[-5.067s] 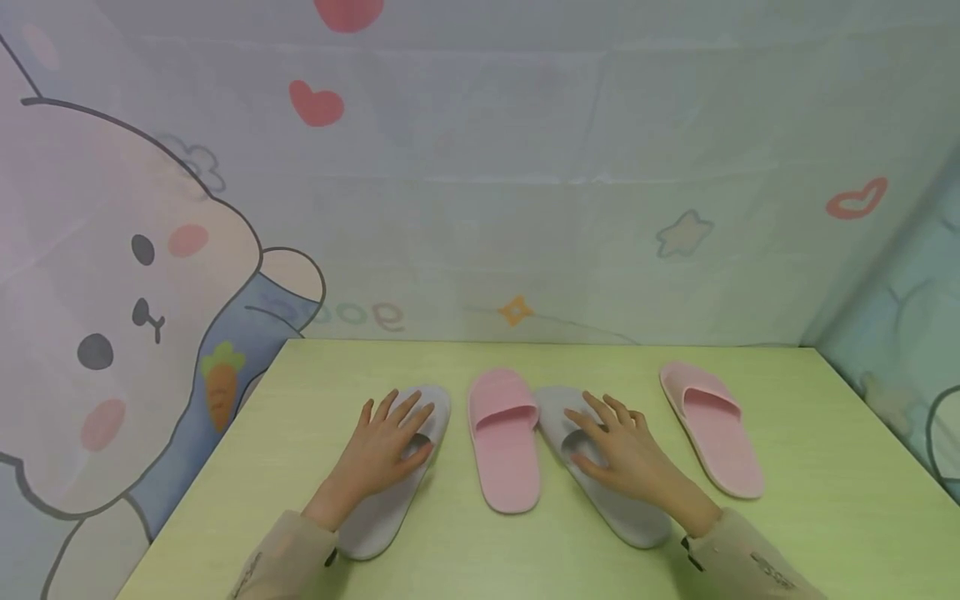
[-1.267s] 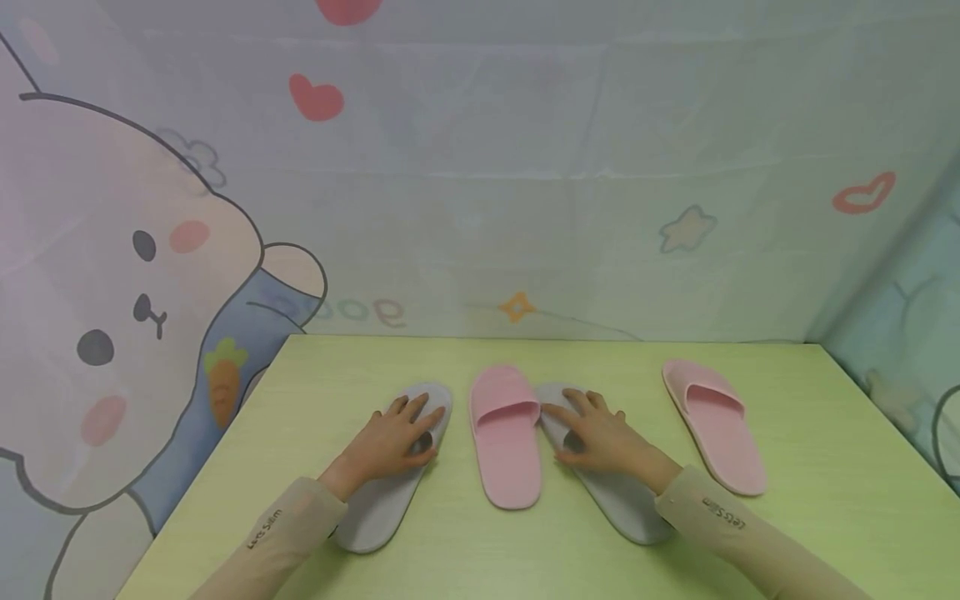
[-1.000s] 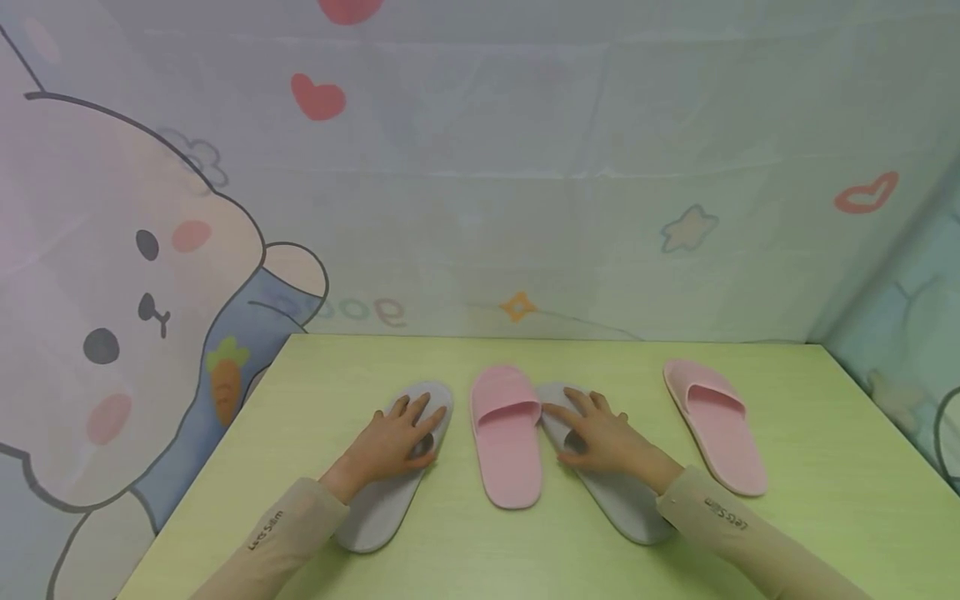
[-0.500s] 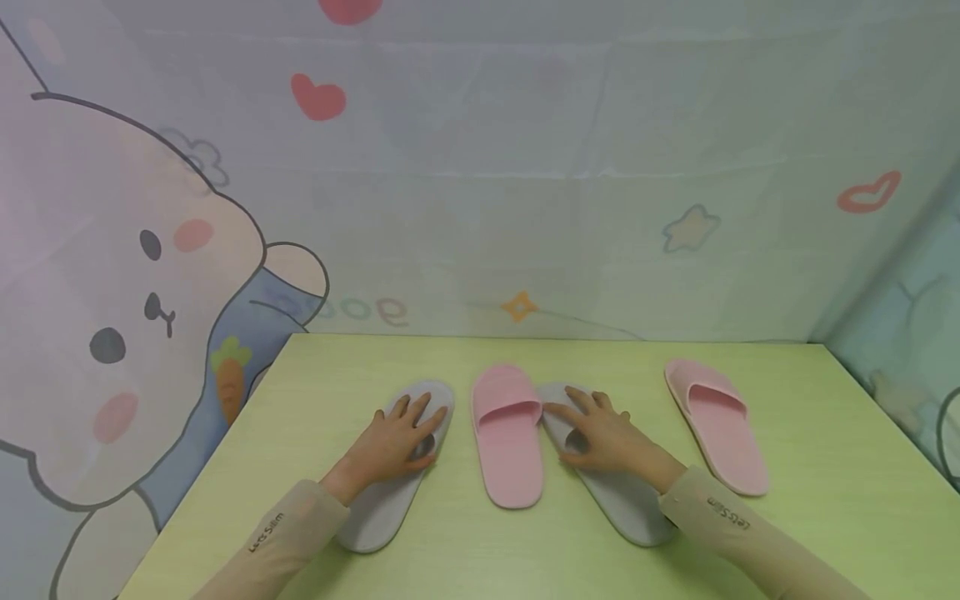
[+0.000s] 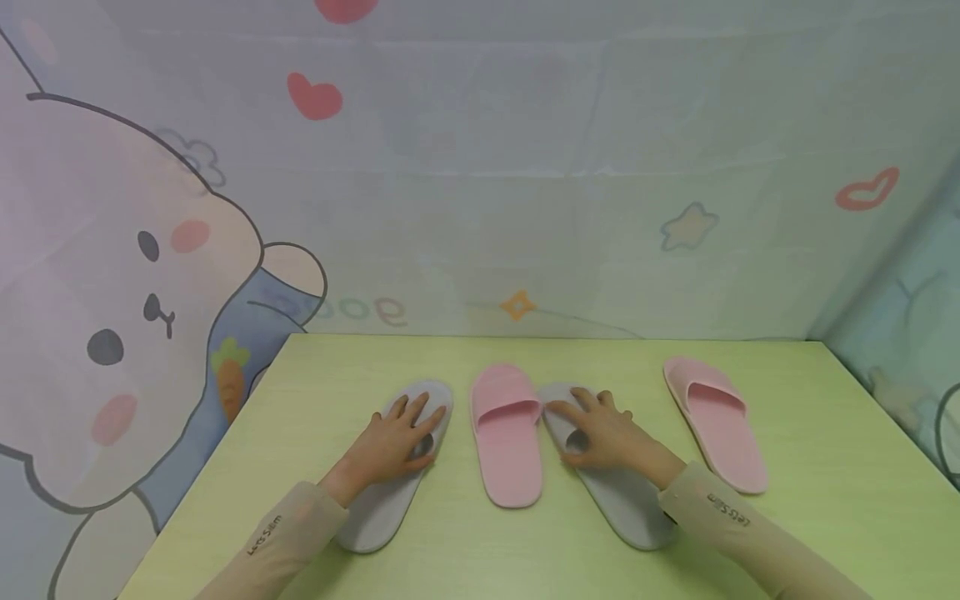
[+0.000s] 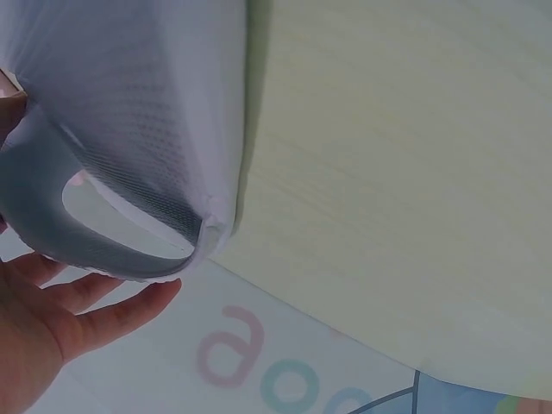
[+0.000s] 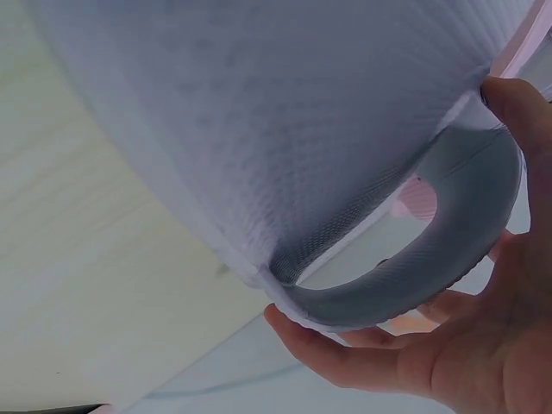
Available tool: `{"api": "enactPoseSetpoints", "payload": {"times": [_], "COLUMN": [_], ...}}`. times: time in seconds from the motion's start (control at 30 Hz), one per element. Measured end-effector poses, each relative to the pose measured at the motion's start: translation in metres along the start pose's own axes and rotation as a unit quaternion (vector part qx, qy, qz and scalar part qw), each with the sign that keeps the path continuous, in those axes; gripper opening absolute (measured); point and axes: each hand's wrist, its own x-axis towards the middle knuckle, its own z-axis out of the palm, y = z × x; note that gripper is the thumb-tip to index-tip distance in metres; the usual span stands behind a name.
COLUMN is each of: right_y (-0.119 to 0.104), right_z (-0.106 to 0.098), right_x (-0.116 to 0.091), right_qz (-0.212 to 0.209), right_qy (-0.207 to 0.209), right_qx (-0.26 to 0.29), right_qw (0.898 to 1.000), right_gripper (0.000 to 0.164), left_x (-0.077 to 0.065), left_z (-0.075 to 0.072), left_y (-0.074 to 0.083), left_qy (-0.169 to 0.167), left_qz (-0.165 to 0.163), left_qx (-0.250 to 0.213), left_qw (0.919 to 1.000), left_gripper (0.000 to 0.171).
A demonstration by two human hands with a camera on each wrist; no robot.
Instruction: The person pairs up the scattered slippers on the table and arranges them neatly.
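Observation:
Over the upper of the left grey slipper my left hand spans from side to side, thumb at the inner edge. In the left wrist view its fingers lie along the outside of that slipper's strap. My right hand holds the strap of the right grey slipper in the same way. The right wrist view has the thumb at one end of the strap and fingers along its outer face. Both grey slippers lie slanted, toes away from me. Between them is a pink slipper.
A second pink slipper lies at the right, beyond my right forearm. The table is pale yellow-green, and its far edge meets a printed cloth backdrop with a cartoon animal on the left.
Since about five seconds ago both hands have gone from lying flatter on the grey slippers to gripping their uppers, forearms lower. Lately the right fingers shifted slightly. The slippers keep their places.

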Motion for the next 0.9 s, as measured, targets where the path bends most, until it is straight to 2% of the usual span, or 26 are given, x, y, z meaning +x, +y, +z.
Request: {"api": "enactPoseSetpoints", "payload": {"times": [0.6, 0.9], "right_y": [0.004, -0.002], "right_z": [-0.002, -0.01], "right_x": [-0.004, -0.003], "right_qz": [0.008, 0.012], "right_qy": [0.007, 0.01], "right_qx": [0.005, 0.03], "right_qw": [1.0, 0.999], "right_gripper": [0.067, 0.07], "left_x": [-0.004, -0.004], "left_z": [-0.004, -0.002], "left_y": [0.0, -0.002], "left_qy": [-0.01, -0.008], "left_qz": [-0.017, -0.025], "left_qx": [-0.02, -0.029], "left_qw": [0.9996, 0.9992], "left_gripper": [0.067, 0.067]}}
